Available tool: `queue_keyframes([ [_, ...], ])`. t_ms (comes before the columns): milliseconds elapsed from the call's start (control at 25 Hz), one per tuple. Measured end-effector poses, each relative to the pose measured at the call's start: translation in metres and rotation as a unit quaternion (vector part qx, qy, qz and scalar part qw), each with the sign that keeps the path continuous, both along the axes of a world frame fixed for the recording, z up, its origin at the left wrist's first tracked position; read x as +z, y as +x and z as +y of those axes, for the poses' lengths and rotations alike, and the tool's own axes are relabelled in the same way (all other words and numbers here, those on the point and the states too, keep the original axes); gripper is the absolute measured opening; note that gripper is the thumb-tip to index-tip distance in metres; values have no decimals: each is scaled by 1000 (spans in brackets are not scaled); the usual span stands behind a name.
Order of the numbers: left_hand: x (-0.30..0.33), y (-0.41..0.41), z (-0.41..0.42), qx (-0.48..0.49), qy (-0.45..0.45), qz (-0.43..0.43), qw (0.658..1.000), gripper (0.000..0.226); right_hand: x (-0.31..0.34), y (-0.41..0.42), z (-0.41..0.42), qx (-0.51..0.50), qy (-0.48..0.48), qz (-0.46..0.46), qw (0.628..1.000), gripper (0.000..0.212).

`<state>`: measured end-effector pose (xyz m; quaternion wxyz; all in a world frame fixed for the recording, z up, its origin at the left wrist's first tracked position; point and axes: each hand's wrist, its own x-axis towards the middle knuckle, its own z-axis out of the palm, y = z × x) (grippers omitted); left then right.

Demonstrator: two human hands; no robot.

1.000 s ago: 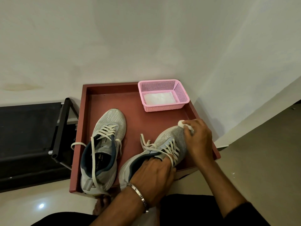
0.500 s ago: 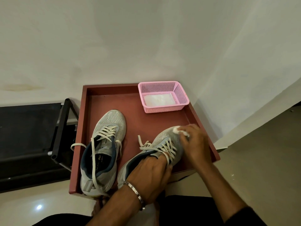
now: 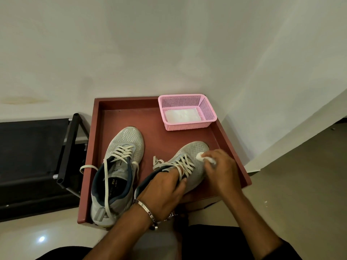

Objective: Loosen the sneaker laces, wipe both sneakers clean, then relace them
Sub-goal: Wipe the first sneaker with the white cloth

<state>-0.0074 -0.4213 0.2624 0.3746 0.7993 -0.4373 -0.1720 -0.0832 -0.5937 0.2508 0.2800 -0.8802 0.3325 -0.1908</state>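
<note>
My right hand [image 3: 219,166] pinches a white wipe [image 3: 203,158] against the toe of the right-hand sneaker [image 3: 193,156], low and right of centre in the red tray [image 3: 97,147]. My left hand [image 3: 163,186] grips its laced midfoot. I judge this the wiping step; next, the second sneaker [image 3: 120,162] at lower left needs wiping.

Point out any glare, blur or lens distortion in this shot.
Head view: a small bright glare spot sits on the glossy floor at lower left; the right hand and the white wipe it holds look motion-smeared; the red tray edges splay outward, a wide-angle effect; lighting is dim and soft, with no hard shadows.
</note>
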Motion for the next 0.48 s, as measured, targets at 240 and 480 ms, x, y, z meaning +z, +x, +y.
queue_keyframes([
  [240,5,9,-1,16,-23,7,1000,35,2,-8,17,38,50,-17,998,16],
  [480,7,16,1,35,-29,30,999,30,-3,-13,29,24,123,-41,991,21],
])
